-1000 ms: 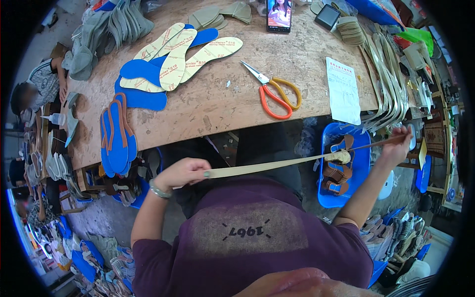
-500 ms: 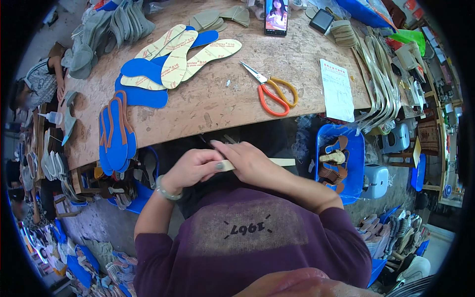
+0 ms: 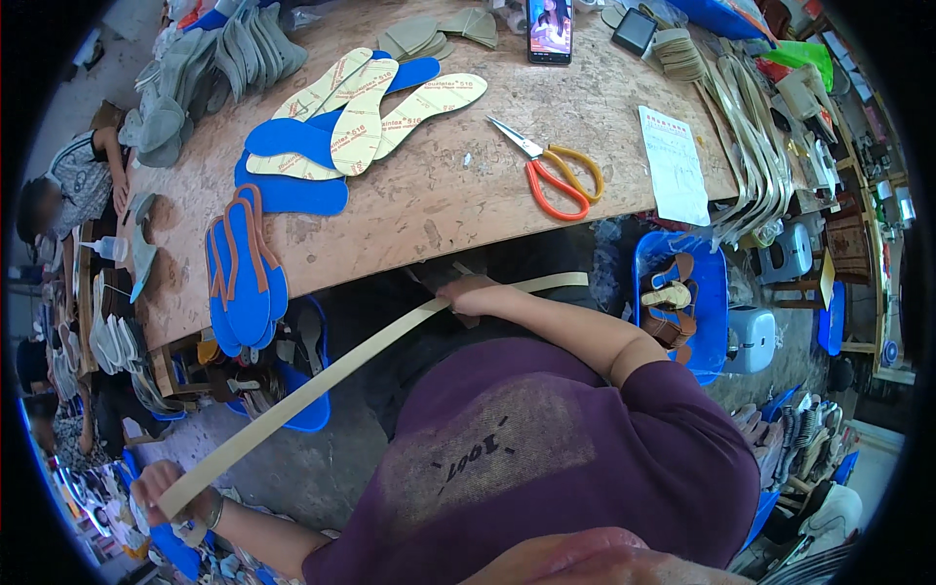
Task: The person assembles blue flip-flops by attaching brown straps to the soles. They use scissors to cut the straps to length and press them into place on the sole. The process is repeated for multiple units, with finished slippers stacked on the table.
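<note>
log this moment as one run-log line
left hand: grips beige strip end | right hand: holds strip nearer other end | scissors: on table

On the table (image 3: 390, 216), insoles (image 3: 356, 127) lie at the left, scissors (image 3: 536, 156) right of them, and a paper sheet (image 3: 676, 171) farther right, beside straps (image 3: 768, 175); a phone (image 3: 550, 31) is behind the scissors. Before the table, a strip (image 3: 312, 390) spans from left hand (image 3: 168, 480) past right hand (image 3: 471, 294), left of a basin (image 3: 713, 283) holding sandals (image 3: 669, 294).
</note>
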### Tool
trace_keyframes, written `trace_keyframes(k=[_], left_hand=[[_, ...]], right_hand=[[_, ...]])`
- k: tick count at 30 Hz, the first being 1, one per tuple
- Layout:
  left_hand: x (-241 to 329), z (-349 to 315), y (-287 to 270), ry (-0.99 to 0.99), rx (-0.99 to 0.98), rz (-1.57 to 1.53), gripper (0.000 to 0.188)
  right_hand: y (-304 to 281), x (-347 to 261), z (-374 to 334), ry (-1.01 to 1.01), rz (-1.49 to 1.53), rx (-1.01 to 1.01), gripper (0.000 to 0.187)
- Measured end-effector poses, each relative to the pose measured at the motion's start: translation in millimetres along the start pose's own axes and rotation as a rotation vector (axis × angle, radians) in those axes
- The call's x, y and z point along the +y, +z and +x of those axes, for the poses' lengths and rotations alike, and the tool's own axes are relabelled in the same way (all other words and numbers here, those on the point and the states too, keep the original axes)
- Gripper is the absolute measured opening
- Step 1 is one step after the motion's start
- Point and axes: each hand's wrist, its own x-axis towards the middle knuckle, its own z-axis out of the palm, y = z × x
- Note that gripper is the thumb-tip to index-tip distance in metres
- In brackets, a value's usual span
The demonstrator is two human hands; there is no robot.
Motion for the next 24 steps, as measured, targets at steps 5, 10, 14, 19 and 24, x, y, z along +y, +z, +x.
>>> trace_keyframes(k=[5, 10, 14, 19, 24], left_hand=[[-34, 41, 58, 0.014, -0.267, -0.662, 0.017], [-160, 42, 97, -0.540, -0.352, -1.317, 0.022], [-251, -4, 139, -0.589, 0.024, -0.269, 0.022], [-316, -19, 191, -0.555, -0.162, 0.484, 0.014], [-350, -12, 198, -0.539, -0.222, 0.771, 0.013]], right_hand=[[13, -1, 4, 0.221, -0.018, -0.205, 0.038], [32, 15, -4, 0.024, -0.028, -0.045, 0.041], [-53, -19, -85, -0.383, 0.175, 0.332, 0.037], [-135, 1, -165, -0.047, 0.039, 1.131, 0.017], [-158, 39, -179, 0.201, -0.324, 0.951, 0.044]])
